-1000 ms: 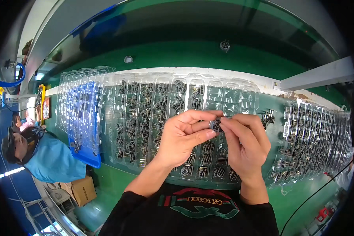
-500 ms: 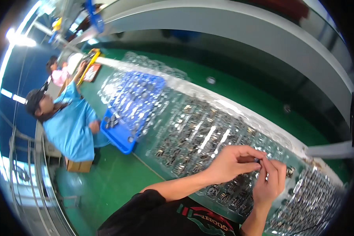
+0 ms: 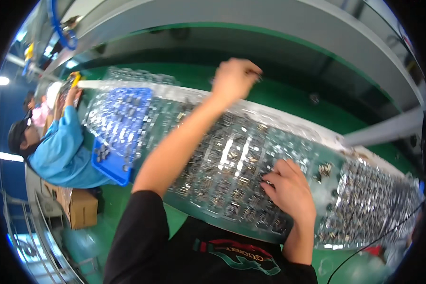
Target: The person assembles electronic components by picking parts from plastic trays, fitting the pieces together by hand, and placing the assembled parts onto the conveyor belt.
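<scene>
My left hand (image 3: 234, 81) reaches out over the dark green surface beyond the white ledge, slightly blurred. Its fingers are pinched, with a small dark piece showing at the tips, too small to name. Over the clear plastic trays (image 3: 244, 165) my right hand (image 3: 291, 189) is bent low, thumb and fingers drawn together at the small metal parts. Whatever lies between those fingertips is hidden. Rows of small, shiny, dark and brassy parts fill the trays. Right of that hand lies a small cluster of metal parts (image 3: 323, 171).
Another clear tray of shiny parts (image 3: 374, 203) lies at the right. A blue bin (image 3: 110, 166) with clear trays over it stands left. The white ledge (image 3: 288, 125) runs along the table's far side, with a grey post (image 3: 388, 127) beside it. A co-worker in blue (image 3: 64, 146) works at left.
My hands were together over the trays and have separated. The left has moved up and away past the white ledge; the right has dropped to the trays. The view has shifted.
</scene>
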`<state>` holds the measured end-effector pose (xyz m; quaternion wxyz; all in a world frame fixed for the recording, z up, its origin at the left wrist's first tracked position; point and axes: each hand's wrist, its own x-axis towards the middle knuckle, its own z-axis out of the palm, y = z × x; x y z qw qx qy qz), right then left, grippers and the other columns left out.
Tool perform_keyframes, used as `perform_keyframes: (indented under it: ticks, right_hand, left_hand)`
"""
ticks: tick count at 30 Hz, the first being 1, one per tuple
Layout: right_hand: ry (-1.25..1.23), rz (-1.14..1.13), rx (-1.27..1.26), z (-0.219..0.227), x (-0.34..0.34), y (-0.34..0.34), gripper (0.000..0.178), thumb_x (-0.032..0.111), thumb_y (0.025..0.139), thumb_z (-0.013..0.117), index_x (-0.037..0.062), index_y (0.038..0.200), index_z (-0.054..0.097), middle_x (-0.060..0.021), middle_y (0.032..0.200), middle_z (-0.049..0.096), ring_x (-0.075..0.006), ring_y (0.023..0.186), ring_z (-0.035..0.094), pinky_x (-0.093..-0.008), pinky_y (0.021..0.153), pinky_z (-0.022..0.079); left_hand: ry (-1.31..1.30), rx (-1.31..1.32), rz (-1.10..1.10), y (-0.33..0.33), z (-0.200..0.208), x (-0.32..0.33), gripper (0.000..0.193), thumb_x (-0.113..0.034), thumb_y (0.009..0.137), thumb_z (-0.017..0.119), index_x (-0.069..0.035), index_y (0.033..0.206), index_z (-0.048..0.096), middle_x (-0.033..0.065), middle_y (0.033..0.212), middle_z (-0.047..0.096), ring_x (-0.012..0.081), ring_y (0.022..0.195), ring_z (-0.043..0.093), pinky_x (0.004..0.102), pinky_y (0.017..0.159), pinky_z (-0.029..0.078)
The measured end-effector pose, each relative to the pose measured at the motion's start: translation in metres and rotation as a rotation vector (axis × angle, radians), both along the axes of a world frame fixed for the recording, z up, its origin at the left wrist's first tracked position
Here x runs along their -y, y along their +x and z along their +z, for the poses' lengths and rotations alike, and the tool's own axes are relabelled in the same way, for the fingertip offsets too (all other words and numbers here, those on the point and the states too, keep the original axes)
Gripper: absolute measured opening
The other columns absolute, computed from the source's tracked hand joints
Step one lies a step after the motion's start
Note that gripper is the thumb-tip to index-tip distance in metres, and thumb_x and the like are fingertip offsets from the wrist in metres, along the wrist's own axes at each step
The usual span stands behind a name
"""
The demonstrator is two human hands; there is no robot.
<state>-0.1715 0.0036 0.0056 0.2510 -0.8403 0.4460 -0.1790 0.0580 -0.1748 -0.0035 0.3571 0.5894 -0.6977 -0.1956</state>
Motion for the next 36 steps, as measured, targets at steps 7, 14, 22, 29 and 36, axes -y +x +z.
perform_keyframes:
  ticks: [7,14,22,29,36]
  right_hand:
    - [-0.070,0.034,0.115,-0.007,0.007,-0.012,0.010,0.008,0.072,0.070,0.0052,0.071,0.060,-0.0082,0.076,0.056,-0.0282,0.078,0.059,-0.0402,0.073,0.049]
    - [0.264,-0.141,0.472,-0.002,0.003,-0.023,0.017,-0.006,0.068,0.068,0.0035,0.077,0.058,-0.0112,0.094,0.071,-0.0183,0.074,0.069,-0.0271,0.064,0.054]
    - [0.237,-0.092,0.821,0.002,0.009,-0.018,0.020,-0.009,0.074,0.077,0.0011,0.087,0.064,-0.0067,0.095,0.058,-0.0115,0.077,0.061,-0.0240,0.063,0.052]
    - [0.299,-0.269,0.897,0.001,0.009,-0.014,0.024,-0.010,0.075,0.074,0.0016,0.096,0.071,-0.0061,0.094,0.059,-0.0110,0.075,0.060,-0.0228,0.064,0.050]
    - [0.172,-0.247,0.900,0.002,0.003,-0.005,0.023,-0.012,0.077,0.071,-0.0017,0.098,0.071,-0.0082,0.094,0.059,-0.0123,0.078,0.059,-0.0222,0.066,0.048]
  left_hand:
    - [0.140,0.298,0.130,0.015,-0.034,0.109,0.027,-0.030,0.080,0.074,-0.012,0.100,0.076,0.0095,0.097,0.075,0.0263,0.093,0.071,0.0368,0.085,0.054]
    - [0.163,0.403,0.179,0.040,-0.012,0.060,0.035,-0.037,0.085,0.068,-0.011,0.107,0.074,0.0112,0.104,0.073,0.0295,0.103,0.068,0.0383,0.092,0.052]
    - [0.187,0.290,-0.044,0.055,-0.026,0.012,0.036,-0.025,0.073,0.080,-0.007,0.104,0.075,0.0153,0.095,0.067,0.0253,0.084,0.067,0.0370,0.080,0.052]
    - [0.346,-0.287,0.005,0.003,0.024,-0.079,0.018,-0.009,0.082,0.075,0.001,0.097,0.074,0.0093,0.088,0.064,0.0147,0.072,0.064,0.0275,0.059,0.055]
    - [0.617,-0.863,-0.104,-0.023,0.046,-0.136,0.027,0.003,0.087,0.067,0.006,0.113,0.068,0.0086,0.095,0.063,0.0187,0.081,0.069,0.0277,0.071,0.060]
